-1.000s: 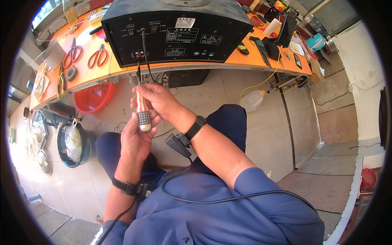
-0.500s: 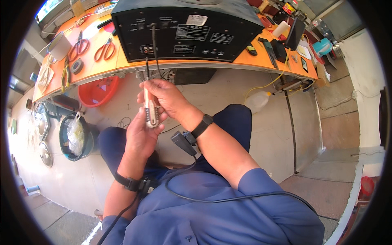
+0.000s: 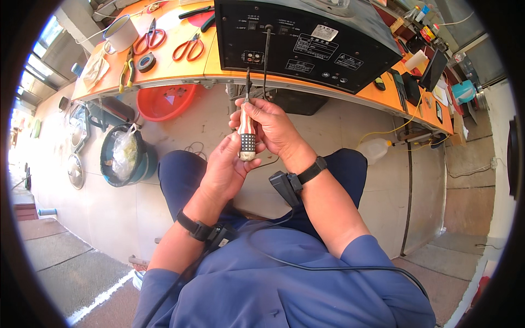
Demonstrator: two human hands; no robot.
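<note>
Both of my hands are on a screwdriver (image 3: 248, 126) with a red and white handle and a black dotted grip band. The thumb and fingers of my left hand (image 3: 223, 167) close around the lower end of the handle. Higher up, near the shaft, my right hand (image 3: 275, 127) pinches it. The dark shaft points away from me, its tip at the lower edge of a black speaker-like box (image 3: 322, 76), below a small group of round jacks (image 3: 252, 57). Whether the tip sits in a screw, I cannot tell. A black cord (image 3: 267, 60) hangs from the box's back panel just right of the shaft.
On the orange workbench (image 3: 169, 68) lie red-handled scissors (image 3: 188, 49), yellow-handled pliers (image 3: 127, 71), black tape (image 3: 146, 62) and a white mug (image 3: 121, 34). Beneath stands a red basin (image 3: 167, 104); a bin (image 3: 143, 161) holds a plastic bag. A yellow cable (image 3: 377, 132) hangs at right.
The whole view has shifted, so the bench and box appear farther right and slightly higher. The screwdriver handle has turned, now showing its dotted band. Both hands keep their hold.
</note>
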